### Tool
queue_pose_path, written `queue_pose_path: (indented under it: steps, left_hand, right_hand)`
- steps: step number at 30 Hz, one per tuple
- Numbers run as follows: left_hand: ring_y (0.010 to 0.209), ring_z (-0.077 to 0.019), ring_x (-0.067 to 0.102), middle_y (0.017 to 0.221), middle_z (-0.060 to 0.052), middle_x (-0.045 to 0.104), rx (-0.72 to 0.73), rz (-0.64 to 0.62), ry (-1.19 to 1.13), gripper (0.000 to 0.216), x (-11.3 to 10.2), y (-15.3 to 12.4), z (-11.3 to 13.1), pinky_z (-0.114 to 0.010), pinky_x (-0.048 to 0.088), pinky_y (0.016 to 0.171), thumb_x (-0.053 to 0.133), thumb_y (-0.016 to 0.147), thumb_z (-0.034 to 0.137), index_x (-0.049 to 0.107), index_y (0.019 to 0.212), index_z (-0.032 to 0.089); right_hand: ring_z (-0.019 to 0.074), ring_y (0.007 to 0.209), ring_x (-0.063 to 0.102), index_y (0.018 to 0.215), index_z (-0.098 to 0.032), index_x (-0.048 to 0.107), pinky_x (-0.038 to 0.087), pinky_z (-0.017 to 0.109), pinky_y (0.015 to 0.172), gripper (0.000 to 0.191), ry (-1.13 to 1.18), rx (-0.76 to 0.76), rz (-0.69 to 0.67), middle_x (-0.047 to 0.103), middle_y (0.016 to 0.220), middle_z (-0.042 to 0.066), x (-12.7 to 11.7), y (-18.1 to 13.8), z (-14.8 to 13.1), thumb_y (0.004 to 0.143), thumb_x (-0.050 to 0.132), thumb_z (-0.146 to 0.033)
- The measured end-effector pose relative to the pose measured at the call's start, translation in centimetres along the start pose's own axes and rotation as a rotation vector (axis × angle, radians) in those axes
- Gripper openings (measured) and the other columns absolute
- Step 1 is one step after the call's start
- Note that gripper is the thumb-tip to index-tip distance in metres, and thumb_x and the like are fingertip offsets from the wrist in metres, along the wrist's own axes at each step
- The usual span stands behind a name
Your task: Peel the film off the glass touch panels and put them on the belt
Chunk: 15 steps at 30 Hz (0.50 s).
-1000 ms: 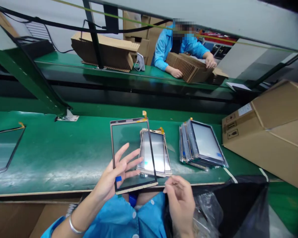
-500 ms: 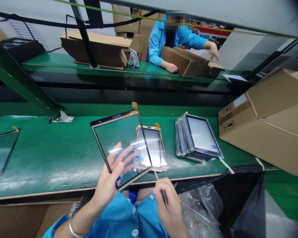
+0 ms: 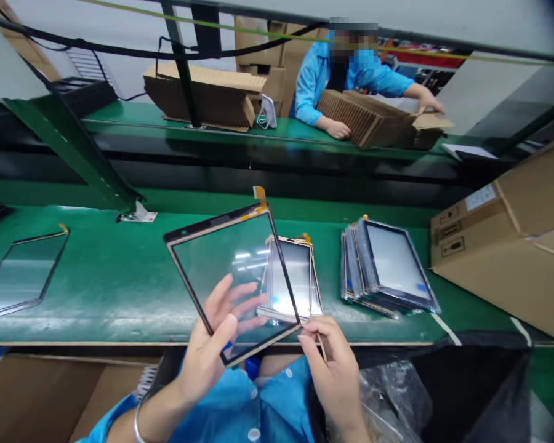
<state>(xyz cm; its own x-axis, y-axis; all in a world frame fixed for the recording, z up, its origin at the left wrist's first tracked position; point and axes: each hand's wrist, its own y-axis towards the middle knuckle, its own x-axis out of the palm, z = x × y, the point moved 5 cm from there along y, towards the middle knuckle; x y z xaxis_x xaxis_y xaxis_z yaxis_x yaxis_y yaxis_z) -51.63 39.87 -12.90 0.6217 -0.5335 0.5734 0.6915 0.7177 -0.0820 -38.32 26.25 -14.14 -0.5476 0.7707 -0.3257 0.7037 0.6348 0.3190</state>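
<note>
While the touch panel [image 3: 240, 264] is held askew above its front edge, the green table [image 3: 115, 271]: spreads to both sides of that panel and behind it.
Co-worker in blue [image 3: 311, 86]: beyond the touch panel and to its right, arms around a bundle of corrugated cardboard [image 3: 369, 117].
Printed cardboard carton [image 3: 503, 258]: far to the right of the touch panel.
Film-wrapped stack [image 3: 392, 264]: panels piled unevenly, to the right of the touch panel, nearer to it than the carton.
Smaller stack [image 3: 300, 277]: behind the touch panel's right side, partly seen through its glass.
Touch panel: clear with a dark border, raised, its right side higher than its left.
Lone panel [image 3: 23, 271]: lying well to the left of the touch panel.
Hands: left hand [image 3: 207, 347] grips the touch panel's lower left, thumb in front, fingers spread behind the glass; right hand [image 3: 330, 357], at its lower right corner, pinches a thin pale strip [image 3: 322, 348].
Orange flex tail [image 3: 260, 195]: sticking up from the touch panel's top right corner.
Blue tab [image 3: 228, 351]: at the touch panel's lower left corner, by the thumb.
</note>
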Motion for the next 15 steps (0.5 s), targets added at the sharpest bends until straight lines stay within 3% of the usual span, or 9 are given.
queue_pose_path:
  steps: [9, 15]
  left_hand:
    - [0.114, -0.0255, 0.06, 0.123, 0.005, 0.064, 0.043, -0.121, -0.013, 0.04, 0.47, -0.55, 0.38, -0.039, 0.054, 0.09, 0.056, 0.091, 0.024, 0.056, 0.122, 0.05]
    - [0.115, -0.0259, 0.059, 0.124, 0.004, 0.063, 0.109, -0.044, 0.024, 0.041, 0.37, -1.16, -0.1, -0.041, 0.053, 0.091, 0.054, 0.092, 0.023, 0.054, 0.124, 0.05]
  right_hand:
    - [0.0138, 0.075, 0.054, 0.082, -0.021, 0.053, 0.044, 0.024, 0.066, 0.01, 0.027, 0.021, -0.027, 0.052, 0.078, 0.0, -0.44, 0.34, -0.25, 0.089, 0.052, -0.015]
    - [0.0126, 0.071, 0.053, 0.08, -0.022, 0.05, 0.043, 0.024, 0.065, 0.015, -0.059, -0.095, -0.024, 0.052, 0.076, -0.001, -0.11, 0.98, -0.92, 0.09, 0.048, -0.011]
